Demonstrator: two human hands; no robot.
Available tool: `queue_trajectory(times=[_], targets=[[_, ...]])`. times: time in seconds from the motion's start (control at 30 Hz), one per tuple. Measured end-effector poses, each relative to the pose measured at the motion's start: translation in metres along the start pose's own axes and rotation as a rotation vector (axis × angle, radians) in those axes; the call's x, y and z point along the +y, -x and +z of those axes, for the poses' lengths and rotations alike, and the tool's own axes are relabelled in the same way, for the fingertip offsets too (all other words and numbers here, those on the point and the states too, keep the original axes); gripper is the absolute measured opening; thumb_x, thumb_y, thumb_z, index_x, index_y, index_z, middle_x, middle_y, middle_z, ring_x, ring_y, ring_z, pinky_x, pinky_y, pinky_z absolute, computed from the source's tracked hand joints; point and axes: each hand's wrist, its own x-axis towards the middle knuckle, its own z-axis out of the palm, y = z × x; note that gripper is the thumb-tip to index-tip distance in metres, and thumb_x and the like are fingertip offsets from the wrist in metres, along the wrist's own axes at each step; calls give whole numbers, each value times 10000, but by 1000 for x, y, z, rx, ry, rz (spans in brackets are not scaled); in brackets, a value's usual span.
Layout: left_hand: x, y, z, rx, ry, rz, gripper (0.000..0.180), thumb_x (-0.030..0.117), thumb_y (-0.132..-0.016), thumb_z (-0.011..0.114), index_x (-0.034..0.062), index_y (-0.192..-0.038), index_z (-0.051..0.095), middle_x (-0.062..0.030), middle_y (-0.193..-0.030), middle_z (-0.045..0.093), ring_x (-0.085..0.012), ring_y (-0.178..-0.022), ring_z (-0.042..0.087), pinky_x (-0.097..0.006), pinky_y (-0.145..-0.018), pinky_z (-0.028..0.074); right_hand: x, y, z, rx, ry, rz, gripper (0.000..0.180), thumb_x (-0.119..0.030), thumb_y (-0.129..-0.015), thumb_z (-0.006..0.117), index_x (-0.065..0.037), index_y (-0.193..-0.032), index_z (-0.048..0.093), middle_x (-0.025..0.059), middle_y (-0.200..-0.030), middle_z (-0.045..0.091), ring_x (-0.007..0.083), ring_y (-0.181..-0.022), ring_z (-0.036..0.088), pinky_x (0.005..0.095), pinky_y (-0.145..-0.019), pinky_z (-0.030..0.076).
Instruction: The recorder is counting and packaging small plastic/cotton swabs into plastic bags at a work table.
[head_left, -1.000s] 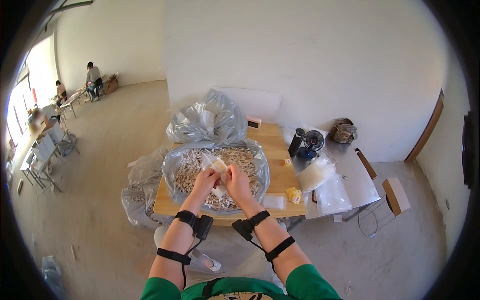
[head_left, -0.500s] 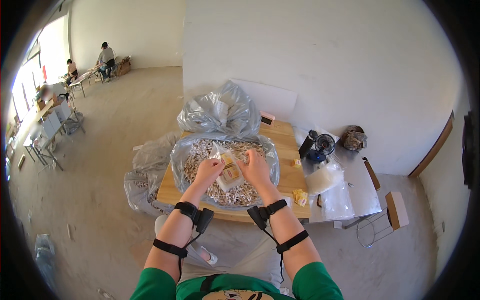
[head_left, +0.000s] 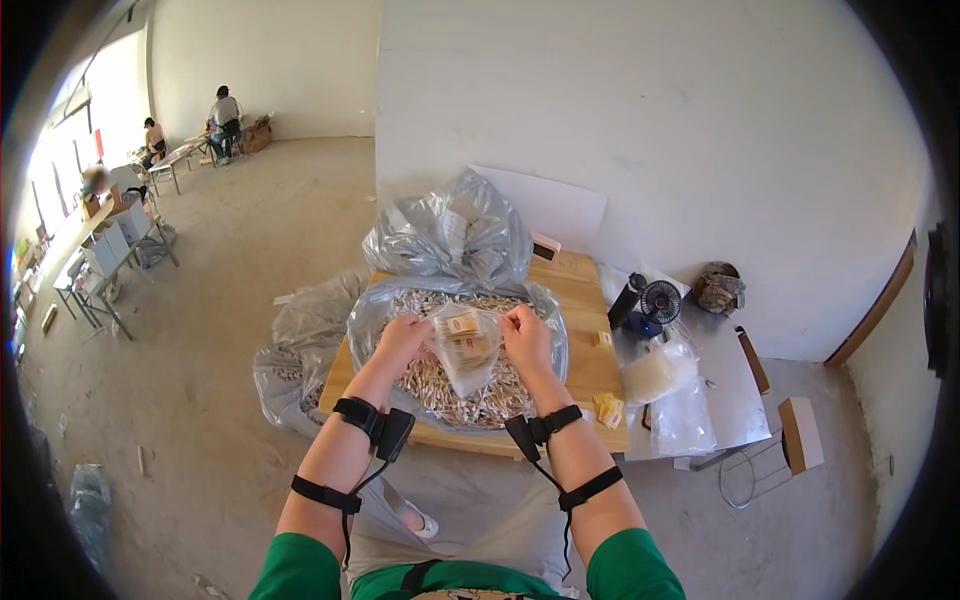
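A small clear plastic bag [head_left: 470,378] hangs between my hands, with yellow-and-white cards or small packs [head_left: 463,326] showing inside it. My left hand [head_left: 403,341] pinches its left upper edge, and my right hand [head_left: 527,341] pinches the right upper corner; the bag's top is stretched wide between them. Beneath lies a heap of thin sticks with white ends, which look like cotton swabs [head_left: 440,398], in a large grey plastic bag [head_left: 548,318] spread on the wooden table. My fingertips are partly hidden by the film.
Behind the heap stands a bulging grey plastic bag [head_left: 450,240]. Yellow packs [head_left: 607,409] lie at the table's right side. The metal side table [head_left: 735,400] holds a small black fan [head_left: 660,302], a dark bottle [head_left: 627,300] and clear bags [head_left: 683,420]. People sit working far left.
My hands have moved apart, the right one outward, and the small bag's top is now pulled wider between them. The whole view has shifted slightly.
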Motion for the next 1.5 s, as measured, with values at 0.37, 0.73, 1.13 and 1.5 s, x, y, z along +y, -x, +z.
queue_trajectory(times=[0.37, 0.73, 1.13, 1.5], targets=[[60, 9, -8, -210, 554, 37, 105, 97, -901, 507, 1, -922, 542, -152, -955, 634, -265, -833, 647, -382, -749, 558, 91, 12, -10, -225, -623, 487, 433, -454, -929, 464, -76, -1138, 506, 58, -969, 590, 165, -907, 565, 351, -793, 463], [-49, -91, -36, -341, 921, -62, 224, 199, -920, 509, -12, -983, 553, -119, -981, 634, -213, -905, 625, -397, -792, 520, 67, -2, -15, -232, -1393, 716, 599, -361, -885, 557, -85, -1361, 319, 130, -1279, 480, 287, -1154, 497, 496, -894, 446], [-11, -97, 19, -106, -301, 385, 551, 282, -901, 569, 5, -1331, 364, -142, -1322, 448, -228, -1211, 430, -321, -998, 348, 16, -62, 4, -208, 76, -210, 677, -224, -655, 769, -62, -1234, 457, 182, -1173, 536, 360, -1087, 512, 425, -897, 423], [29, -123, 58, -100, -497, 561, 228, 192, -802, 657, 27, -960, 661, -82, -811, 663, -136, -727, 597, -281, -687, 475, 31, -59, 2, -245, 132, -295, 732, -248, -660, 777, -33, -1262, 420, 193, -1193, 524, 382, -1093, 499, 430, -898, 427]])
